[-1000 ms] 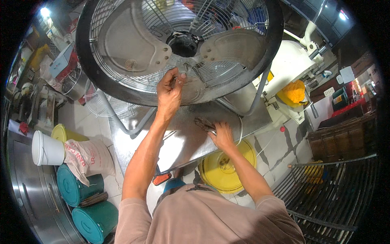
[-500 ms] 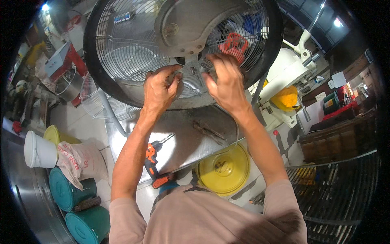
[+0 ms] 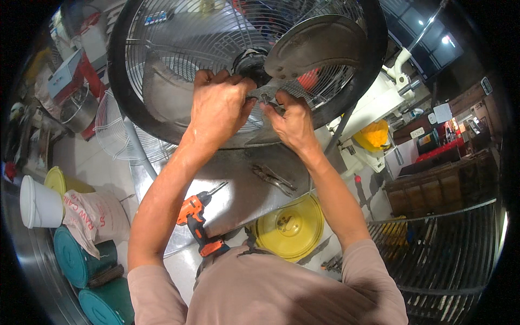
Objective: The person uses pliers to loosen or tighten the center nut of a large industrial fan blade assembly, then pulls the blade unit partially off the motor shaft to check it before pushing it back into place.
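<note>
At the centre of a large round fan (image 3: 238,46) with a thick black rim (image 3: 122,70), a person's two bare hands work close together just below the dark hub (image 3: 251,66). The left hand (image 3: 219,108), palm down, has its fingers bent tightly inward, thumb tucked beneath; whatever lies inside that curl is hidden. The right hand (image 3: 295,119) brings thumb and forefinger near each other, with only a slight gap between their tips, beside a small metal bolt (image 3: 264,98); whether they press on it I cannot tell. A broad grey blade (image 3: 319,51) rises above the right hand, just clear of the knuckles.

Both wrists cross inside the near edge of the rim, which curves below them. Left of the left forearm stand a grey leg (image 3: 137,146) and a loose wire guard (image 3: 111,130). On the right, past the rim, is a cream-coloured machine (image 3: 360,122), well apart from the right hand.

Below the fan, the steel table (image 3: 233,203) has a bare, shiny stretch between an orange and black drill (image 3: 190,210) on the left and pliers (image 3: 273,179) on the right. The drill's base reaches the table's near edge, close to the person's shirt (image 3: 276,287). A round yellow lid (image 3: 292,227) lies lower down, beyond that edge.
</note>
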`<move>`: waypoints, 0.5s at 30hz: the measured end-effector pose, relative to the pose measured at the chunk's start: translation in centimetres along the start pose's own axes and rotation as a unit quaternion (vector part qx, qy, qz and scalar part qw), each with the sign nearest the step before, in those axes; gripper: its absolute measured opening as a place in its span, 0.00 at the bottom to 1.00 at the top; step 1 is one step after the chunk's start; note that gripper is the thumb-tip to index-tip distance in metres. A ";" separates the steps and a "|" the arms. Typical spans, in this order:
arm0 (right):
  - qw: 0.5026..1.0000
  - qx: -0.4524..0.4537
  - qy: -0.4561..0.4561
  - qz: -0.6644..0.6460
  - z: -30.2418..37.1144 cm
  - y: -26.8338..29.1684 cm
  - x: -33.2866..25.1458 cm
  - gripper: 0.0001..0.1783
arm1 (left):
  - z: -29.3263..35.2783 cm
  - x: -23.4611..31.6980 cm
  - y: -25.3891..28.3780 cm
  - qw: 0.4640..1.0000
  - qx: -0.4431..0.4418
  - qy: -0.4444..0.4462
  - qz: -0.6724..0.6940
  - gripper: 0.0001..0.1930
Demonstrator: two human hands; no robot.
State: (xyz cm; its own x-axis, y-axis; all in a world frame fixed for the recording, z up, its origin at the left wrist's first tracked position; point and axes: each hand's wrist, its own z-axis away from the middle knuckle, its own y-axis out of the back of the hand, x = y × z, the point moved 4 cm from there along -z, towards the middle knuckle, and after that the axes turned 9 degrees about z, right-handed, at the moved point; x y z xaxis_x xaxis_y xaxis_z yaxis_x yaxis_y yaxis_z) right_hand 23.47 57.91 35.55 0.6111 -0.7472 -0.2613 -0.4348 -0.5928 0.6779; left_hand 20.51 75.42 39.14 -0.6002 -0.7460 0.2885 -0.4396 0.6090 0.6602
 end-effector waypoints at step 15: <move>0.993 0.055 0.045 0.096 0.0 -0.6 -1.0 0.16 | 0.3 -0.9 -0.9 1.000 0.009 -0.010 0.026 0.13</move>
State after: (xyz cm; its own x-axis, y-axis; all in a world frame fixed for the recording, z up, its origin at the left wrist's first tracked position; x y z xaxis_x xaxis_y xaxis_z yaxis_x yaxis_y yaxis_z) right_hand 23.13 59.04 35.39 0.5651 -0.8221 -0.0690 -0.6156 -0.4758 0.6282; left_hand 21.23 75.64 38.02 -0.6365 -0.7072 0.3078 -0.4193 0.6522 0.6315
